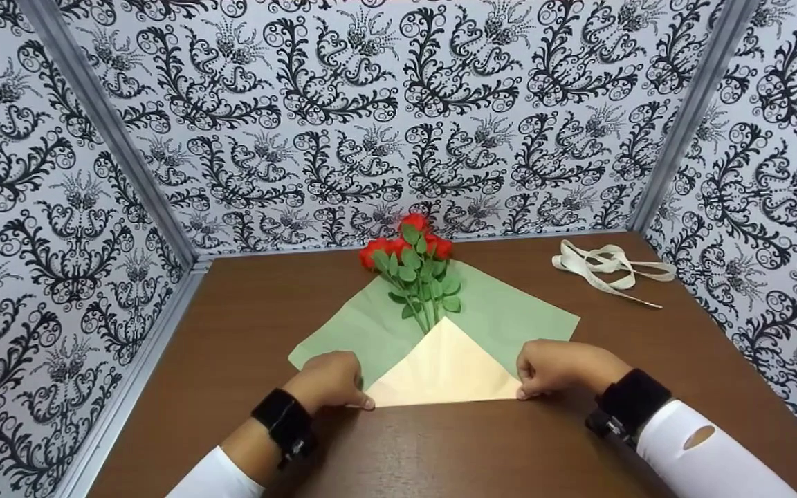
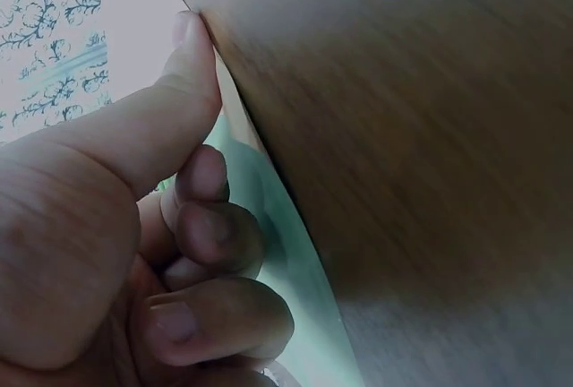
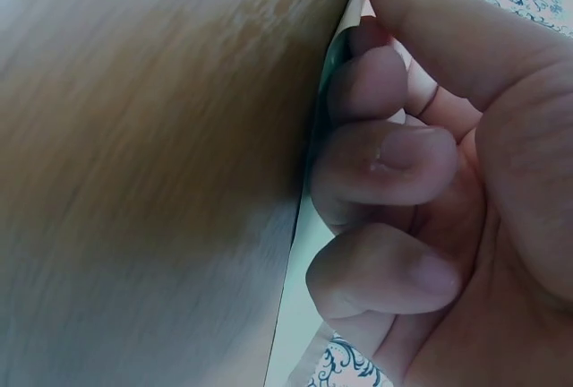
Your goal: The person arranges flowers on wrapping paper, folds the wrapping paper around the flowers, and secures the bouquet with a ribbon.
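A sheet of green wrapping paper [image 1: 509,304] lies on the table, its near corner folded up into a cream triangular flap [image 1: 443,370]. Red roses [image 1: 376,253] with green leaves rest on the sheet, blooms toward the back wall; their lower stems disappear under the flap's tip. At the left end of the fold, my left hand [image 1: 333,379] pinches the paper, thumb along the edge and other fingers curled. My right hand [image 1: 561,365] pinches the fold's right end in the same way. In the right wrist view, curled fingers [image 3: 385,167] lie close against the paper's edge.
A loosely coiled white ribbon [image 1: 596,266] lies at the back right of the brown wooden table [image 1: 246,311]. Patterned panels [image 1: 343,117] in grey frames close off the back and both sides.
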Tool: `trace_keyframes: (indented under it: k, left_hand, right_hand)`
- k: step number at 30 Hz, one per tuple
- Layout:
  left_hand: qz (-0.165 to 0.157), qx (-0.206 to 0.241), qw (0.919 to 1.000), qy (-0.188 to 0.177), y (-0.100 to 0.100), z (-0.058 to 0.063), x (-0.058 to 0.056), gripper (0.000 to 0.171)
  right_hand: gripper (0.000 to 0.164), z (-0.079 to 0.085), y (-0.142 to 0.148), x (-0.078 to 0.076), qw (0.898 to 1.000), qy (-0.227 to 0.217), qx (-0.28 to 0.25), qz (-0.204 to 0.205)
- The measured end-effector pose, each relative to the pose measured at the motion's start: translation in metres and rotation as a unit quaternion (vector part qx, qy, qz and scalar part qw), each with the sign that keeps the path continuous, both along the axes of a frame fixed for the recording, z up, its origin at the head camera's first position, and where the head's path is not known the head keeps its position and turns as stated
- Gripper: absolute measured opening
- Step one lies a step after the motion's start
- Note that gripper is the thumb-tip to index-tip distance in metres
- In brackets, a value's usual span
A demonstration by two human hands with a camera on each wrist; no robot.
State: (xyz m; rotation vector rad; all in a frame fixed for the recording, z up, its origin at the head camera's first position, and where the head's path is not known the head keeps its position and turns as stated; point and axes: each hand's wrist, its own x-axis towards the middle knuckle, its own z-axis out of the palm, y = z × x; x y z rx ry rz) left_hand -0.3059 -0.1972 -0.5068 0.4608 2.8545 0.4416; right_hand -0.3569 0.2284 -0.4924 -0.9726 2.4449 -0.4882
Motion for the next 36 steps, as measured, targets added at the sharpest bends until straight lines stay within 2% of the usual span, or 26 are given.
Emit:
trace_keyframes:
  k: [5, 11, 14, 17, 19, 21, 23, 25, 27, 29, 33, 36]
  left_hand:
    - [0.006, -0.006, 0.9999, 0.012, 0.003, 0.001, 0.003, 0.061]
    - [0.010, -0.016, 0.9998, 0.009, 0.006, 0.003, 0.006, 0.059]
    - [0.013, -0.024, 0.9996, 0.007, 0.005, 0.003, 0.007, 0.060]
    - [0.005, -0.033, 0.9993, 0.018, 0.004, 0.004, 0.006, 0.059]
    - [-0.017, -0.044, 0.9982, 0.036, 0.003, 0.005, 0.005, 0.058]
    - [-0.046, -0.053, 0.9955, 0.064, 0.004, 0.006, 0.004, 0.055]
    - [-0.083, -0.059, 0.9896, 0.101, 0.007, 0.007, 0.003, 0.051]
    - [-0.120, -0.059, 0.9804, 0.145, 0.012, 0.008, 0.002, 0.041]
    - [-0.158, -0.058, 0.9683, 0.184, 0.017, 0.008, 0.002, 0.030]
    - [-0.196, -0.065, 0.9554, 0.211, 0.023, 0.009, 0.002, 0.030]
    - [-0.250, -0.083, 0.9402, 0.216, 0.033, 0.011, 0.005, 0.053]
    - [-0.273, -0.099, 0.9319, 0.217, 0.039, 0.015, 0.007, 0.059]
  right_hand:
    - [0.037, -0.001, 0.002, 0.002, 1.000, 0.019, 0.000, 0.000]
    - [0.035, 0.000, -0.007, 0.008, 0.995, 0.097, 0.028, -0.009]
    - [0.032, 0.002, -0.021, 0.014, 0.986, 0.164, 0.035, 0.018]
    - [0.027, 0.003, -0.039, 0.020, 0.971, 0.230, 0.017, 0.069]
    - [0.022, 0.004, -0.050, 0.022, 0.964, 0.247, 0.001, 0.097]
    - [0.016, 0.002, -0.058, 0.022, 0.964, 0.243, -0.008, 0.111]
    - [0.013, -0.001, -0.064, 0.021, 0.968, 0.225, -0.003, 0.106]
    - [0.011, -0.005, -0.066, 0.019, 0.975, 0.204, 0.004, 0.092]
    - [0.012, -0.008, -0.067, 0.018, 0.979, 0.187, 0.013, 0.079]
    - [0.014, -0.012, -0.066, 0.016, 0.981, 0.177, 0.017, 0.072]
    - [0.016, -0.014, -0.066, 0.014, 0.982, 0.175, 0.017, 0.072]
    - [0.015, -0.014, -0.066, 0.014, 0.982, 0.175, 0.015, 0.071]
